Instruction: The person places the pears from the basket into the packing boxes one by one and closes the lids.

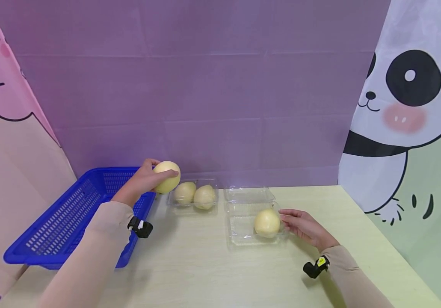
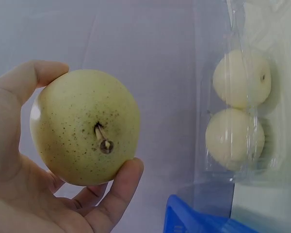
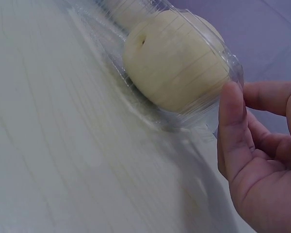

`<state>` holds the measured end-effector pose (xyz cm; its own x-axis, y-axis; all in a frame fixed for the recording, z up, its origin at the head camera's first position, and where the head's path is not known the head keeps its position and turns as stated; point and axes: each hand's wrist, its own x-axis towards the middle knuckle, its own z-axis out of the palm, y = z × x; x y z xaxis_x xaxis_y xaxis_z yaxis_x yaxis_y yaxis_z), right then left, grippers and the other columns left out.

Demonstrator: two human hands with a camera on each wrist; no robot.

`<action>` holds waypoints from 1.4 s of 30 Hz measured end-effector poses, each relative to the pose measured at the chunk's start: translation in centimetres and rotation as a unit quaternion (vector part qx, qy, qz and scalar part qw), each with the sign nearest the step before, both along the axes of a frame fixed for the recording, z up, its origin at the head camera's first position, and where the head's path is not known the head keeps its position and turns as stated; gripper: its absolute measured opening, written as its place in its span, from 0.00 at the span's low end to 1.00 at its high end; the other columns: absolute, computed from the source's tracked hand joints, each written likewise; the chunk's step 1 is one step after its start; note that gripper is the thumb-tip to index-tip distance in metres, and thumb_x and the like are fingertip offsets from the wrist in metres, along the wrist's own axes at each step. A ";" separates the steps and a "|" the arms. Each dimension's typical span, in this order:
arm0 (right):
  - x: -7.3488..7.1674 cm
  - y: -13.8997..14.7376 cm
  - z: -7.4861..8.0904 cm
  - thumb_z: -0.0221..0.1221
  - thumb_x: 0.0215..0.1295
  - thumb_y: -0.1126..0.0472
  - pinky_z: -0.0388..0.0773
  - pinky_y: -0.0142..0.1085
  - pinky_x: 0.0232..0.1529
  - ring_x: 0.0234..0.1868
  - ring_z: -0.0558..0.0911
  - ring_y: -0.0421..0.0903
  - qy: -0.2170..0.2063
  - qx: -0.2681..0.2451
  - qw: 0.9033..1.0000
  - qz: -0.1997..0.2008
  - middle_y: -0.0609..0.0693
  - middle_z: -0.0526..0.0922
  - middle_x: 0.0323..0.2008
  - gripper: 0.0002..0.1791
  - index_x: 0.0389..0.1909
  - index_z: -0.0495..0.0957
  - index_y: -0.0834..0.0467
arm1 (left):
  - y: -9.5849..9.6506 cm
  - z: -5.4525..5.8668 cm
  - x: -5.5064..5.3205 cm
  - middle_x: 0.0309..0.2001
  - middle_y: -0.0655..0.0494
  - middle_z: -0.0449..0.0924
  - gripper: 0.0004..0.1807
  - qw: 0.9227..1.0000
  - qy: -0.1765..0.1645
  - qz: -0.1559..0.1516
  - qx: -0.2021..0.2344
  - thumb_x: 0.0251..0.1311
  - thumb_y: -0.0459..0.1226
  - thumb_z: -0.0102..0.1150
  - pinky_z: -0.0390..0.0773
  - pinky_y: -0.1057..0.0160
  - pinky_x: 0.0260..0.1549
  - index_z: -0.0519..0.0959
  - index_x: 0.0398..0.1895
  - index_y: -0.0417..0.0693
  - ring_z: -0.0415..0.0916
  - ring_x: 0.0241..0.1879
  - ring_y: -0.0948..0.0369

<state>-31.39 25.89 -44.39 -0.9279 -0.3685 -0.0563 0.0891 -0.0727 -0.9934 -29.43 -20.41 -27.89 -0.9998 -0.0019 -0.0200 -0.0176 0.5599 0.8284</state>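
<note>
A pale yellow pear [image 2: 85,126] with a short brown stem is gripped by my left hand [image 1: 145,179], raised between the blue basket and the closed clear box. Thumb and fingertips press its sides in the left wrist view. On the right, an open clear plastic clamshell box [image 1: 241,233] lies on the table with one pear [image 1: 267,223] in its right half. My right hand [image 1: 305,226] pinches the box's right rim between thumb and index finger, close beside that pear.
A blue perforated plastic basket [image 1: 64,218] stands at the left. Behind, against the purple backdrop [image 1: 205,94], sits another clear box [image 1: 193,210] holding two pears [image 1: 205,197]. Panda-printed sheeting [image 1: 409,128] borders the right side of the pale wooden table [image 1: 201,269].
</note>
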 end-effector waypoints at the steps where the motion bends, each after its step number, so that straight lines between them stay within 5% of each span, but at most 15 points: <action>1: 0.0 0.0 0.0 0.51 0.76 0.69 0.79 0.26 0.37 0.33 0.79 0.36 0.000 -0.001 1.000 0.000 0.49 0.79 0.37 0.21 0.64 0.64 0.75 | 0.1 -0.1 -0.1 0.63 0.33 0.62 0.49 1.000 0.000 -0.001 -0.003 0.60 0.57 0.64 0.81 0.54 0.44 0.50 0.70 0.39 0.74 0.54 0.44; 7: 0.2 0.0 0.1 0.52 0.75 0.69 0.79 0.26 0.37 0.33 0.79 0.36 -0.001 0.002 1.000 -0.001 0.49 0.79 0.37 0.21 0.64 0.65 0.75 | 1.5 -0.9 -0.6 0.62 0.35 0.66 0.48 1.000 0.000 -0.010 -0.008 0.59 0.57 0.65 0.79 0.58 0.42 0.52 0.70 0.40 0.74 0.53 0.47; 27: -0.1 0.1 -0.2 0.53 0.75 0.68 0.79 0.26 0.37 0.33 0.78 0.37 -0.005 0.014 1.000 -0.009 0.49 0.78 0.38 0.25 0.67 0.61 0.76 | 8.3 -3.0 -1.0 0.60 0.38 0.70 0.43 0.999 -0.001 -0.033 0.026 0.56 0.56 0.68 0.76 0.48 0.54 0.58 0.66 0.44 0.73 0.56 0.46; 42: 0.2 0.1 0.0 0.50 0.76 0.69 0.79 0.26 0.37 0.33 0.78 0.37 -0.008 0.008 1.000 -0.008 0.49 0.78 0.40 0.25 0.67 0.60 0.77 | 12.0 -4.6 -1.1 0.58 0.40 0.69 0.39 0.994 0.003 -0.056 0.096 0.54 0.50 0.72 0.81 0.55 0.41 0.62 0.61 0.44 0.77 0.50 0.47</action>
<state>-31.22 25.95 -44.37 -0.9326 -0.3524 -0.0775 0.1043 -0.0575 -0.9929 -30.54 -8.45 -32.52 -0.9936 0.1127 -0.0034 0.0411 0.3903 0.9198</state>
